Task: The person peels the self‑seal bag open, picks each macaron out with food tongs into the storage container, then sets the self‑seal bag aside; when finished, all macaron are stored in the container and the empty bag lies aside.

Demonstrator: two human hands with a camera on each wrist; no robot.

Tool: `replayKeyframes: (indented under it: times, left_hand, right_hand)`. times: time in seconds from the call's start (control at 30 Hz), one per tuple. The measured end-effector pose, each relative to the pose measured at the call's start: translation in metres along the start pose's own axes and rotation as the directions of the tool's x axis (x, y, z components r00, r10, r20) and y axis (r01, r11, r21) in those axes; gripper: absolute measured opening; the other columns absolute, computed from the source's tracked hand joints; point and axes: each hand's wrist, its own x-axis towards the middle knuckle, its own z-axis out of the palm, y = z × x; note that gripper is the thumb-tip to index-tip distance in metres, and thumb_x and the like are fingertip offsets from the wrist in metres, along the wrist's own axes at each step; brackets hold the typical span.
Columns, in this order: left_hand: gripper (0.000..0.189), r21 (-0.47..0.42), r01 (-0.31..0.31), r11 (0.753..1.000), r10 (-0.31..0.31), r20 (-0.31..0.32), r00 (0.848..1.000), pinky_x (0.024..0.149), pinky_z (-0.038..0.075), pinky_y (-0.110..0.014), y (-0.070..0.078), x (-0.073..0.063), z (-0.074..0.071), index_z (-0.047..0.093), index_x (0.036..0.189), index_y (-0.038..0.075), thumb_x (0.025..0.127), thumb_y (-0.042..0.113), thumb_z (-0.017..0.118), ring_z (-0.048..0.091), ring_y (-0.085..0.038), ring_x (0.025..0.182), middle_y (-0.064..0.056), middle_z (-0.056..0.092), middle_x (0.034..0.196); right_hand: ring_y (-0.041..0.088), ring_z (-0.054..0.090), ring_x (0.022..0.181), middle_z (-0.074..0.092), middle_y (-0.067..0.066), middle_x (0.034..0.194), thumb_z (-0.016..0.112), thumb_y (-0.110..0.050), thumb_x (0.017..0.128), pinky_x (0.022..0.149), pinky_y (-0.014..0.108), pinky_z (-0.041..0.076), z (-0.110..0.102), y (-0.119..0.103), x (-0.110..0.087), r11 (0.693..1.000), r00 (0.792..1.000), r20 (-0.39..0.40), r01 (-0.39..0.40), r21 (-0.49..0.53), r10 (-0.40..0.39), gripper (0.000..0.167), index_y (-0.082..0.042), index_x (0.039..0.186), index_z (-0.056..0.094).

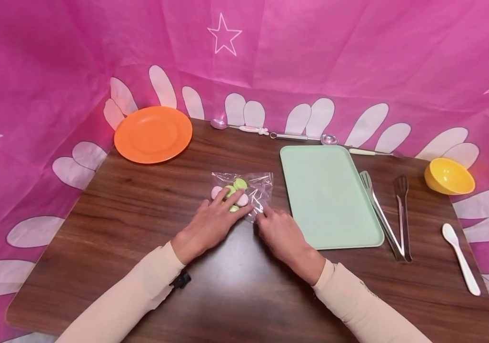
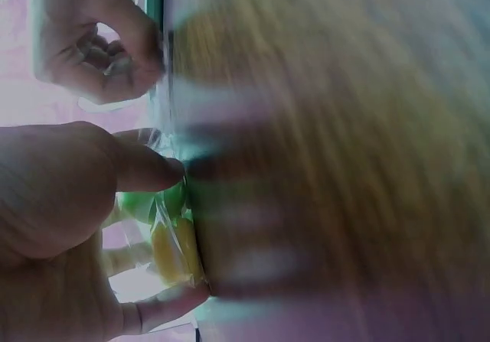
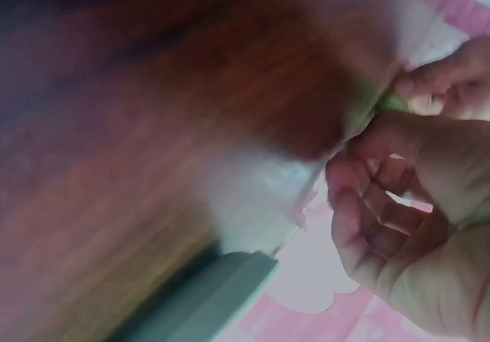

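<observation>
A clear plastic bag (image 1: pixel 262 186) lies on the wooden table, holding several small rounded pieces in green, pale pink and yellow. My left hand (image 1: pixel 212 220) rests over its left part with fingers spread across the pieces. In the left wrist view, the thumb and fingertips reach down around a yellow piece (image 2: pixel 172 250) and a green piece (image 2: pixel 139 204). At the bag's near right corner, my right hand (image 1: pixel 282 234) pinches the plastic between thumb and curled fingers. The right wrist view shows that pinch from the side, with the right hand (image 3: pixel 413 197) close beside the left.
Right of the bag is a pale green tray (image 1: pixel 327 195), then metal tongs (image 1: pixel 383 214), a yellow bowl (image 1: pixel 447 176) and a white spoon (image 1: pixel 460 259). An orange plate (image 1: pixel 154 134) sits at the back left. Along the back edge lie a spoon (image 1: pixel 244 128) and a ladle (image 1: pixel 304 137).
</observation>
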Motion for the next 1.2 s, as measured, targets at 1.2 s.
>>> replayKeyframes:
  times: [1.2]
  left_hand:
    - [0.052, -0.073, -0.012, 0.997, 0.012, 0.004, 1.000, 0.090, 0.057, -0.072, 0.004, 0.000, 0.002, 0.057, 0.156, 0.033, 0.111, 0.009, 0.049, 0.040, -0.043, 0.154, -0.011, 0.041, 0.172]
  right_hand:
    - [0.020, 0.060, 0.068, 0.067, 0.002, 0.069, 0.067, -0.006, 0.085, 0.069, 0.034, 0.048, -0.021, 0.040, -0.022, 0.636, 0.780, 0.092, -0.567, 0.523, 0.619, 0.009, -0.012, 0.079, 0.070]
